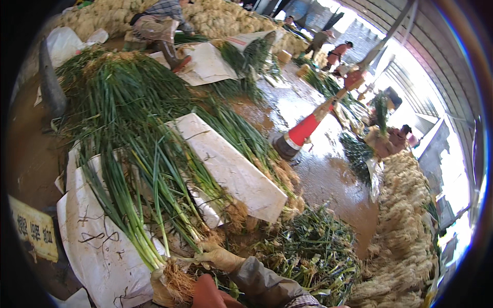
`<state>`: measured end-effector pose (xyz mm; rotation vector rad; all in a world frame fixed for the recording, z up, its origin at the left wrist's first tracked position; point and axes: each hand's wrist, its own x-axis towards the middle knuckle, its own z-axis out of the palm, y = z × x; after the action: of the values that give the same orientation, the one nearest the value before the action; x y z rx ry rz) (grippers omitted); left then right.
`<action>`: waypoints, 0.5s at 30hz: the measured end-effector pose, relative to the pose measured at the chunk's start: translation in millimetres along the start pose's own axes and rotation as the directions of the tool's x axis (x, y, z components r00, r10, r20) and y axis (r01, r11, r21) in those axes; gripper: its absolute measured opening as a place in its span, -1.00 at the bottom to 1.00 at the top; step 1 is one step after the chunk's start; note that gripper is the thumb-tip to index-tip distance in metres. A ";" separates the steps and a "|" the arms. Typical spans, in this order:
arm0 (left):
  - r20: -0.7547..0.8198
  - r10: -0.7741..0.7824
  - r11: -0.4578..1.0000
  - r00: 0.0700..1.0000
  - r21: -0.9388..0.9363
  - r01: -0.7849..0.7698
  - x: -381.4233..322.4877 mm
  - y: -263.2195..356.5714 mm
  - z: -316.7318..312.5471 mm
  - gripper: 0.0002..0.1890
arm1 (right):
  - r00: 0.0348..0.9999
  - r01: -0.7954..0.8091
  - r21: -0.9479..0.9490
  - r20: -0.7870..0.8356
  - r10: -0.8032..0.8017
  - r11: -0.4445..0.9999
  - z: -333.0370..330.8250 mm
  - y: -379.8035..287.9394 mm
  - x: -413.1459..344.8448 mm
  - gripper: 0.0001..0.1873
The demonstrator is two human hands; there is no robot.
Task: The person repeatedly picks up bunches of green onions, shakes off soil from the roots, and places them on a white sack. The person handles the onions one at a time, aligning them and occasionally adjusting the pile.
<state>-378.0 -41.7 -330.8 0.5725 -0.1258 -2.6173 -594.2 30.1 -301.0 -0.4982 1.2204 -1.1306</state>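
A bunch of long green scallions [144, 246] lies towards me, its brown roots [179, 281] at the lower middle. My gloved left hand [160, 287] is wrapped around its pale base, with the fingers partly hidden by the roots. To the right, my gloved right hand [221, 257] has its fingers closed on a thin pale stalk [186, 260] beside the base. More scallions [185, 227] lie loose just beyond that hand. White woven sacking [100, 246] with dark marks is spread under the bunch.
A heap of leaf trimmings [308, 254] lies right of my arm. Root-out scallion stacks [396, 231] line the right side. A red-and-white traffic cone [302, 131] with a pole stands on the wet floor [323, 173]. A person [158, 27] bends at the back left; others work farther off.
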 end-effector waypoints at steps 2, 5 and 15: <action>0.026 -0.066 0.998 0.998 0.022 0.065 3.2 -0.1 -0.6 -0.26 | 0.999 -0.030 0.125 0.036 0.026 0.992 2.4 -8.1 -8.0 -0.85; -0.102 -0.096 0.994 0.990 0.048 0.101 0.4 3.9 2.8 -0.26 | 0.991 0.022 0.313 0.122 -0.063 0.949 -13.2 -20.8 -28.4 -0.86; -0.169 0.025 0.960 0.985 0.278 0.024 -5.0 9.8 -16.6 -0.36 | 0.961 0.202 0.226 0.143 -0.237 0.953 -12.6 -85.0 -98.7 -0.85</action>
<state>-362.9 -48.0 -342.2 0.8912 -0.4456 -2.5523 -633.5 85.0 -188.9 -0.5670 0.9013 -1.3615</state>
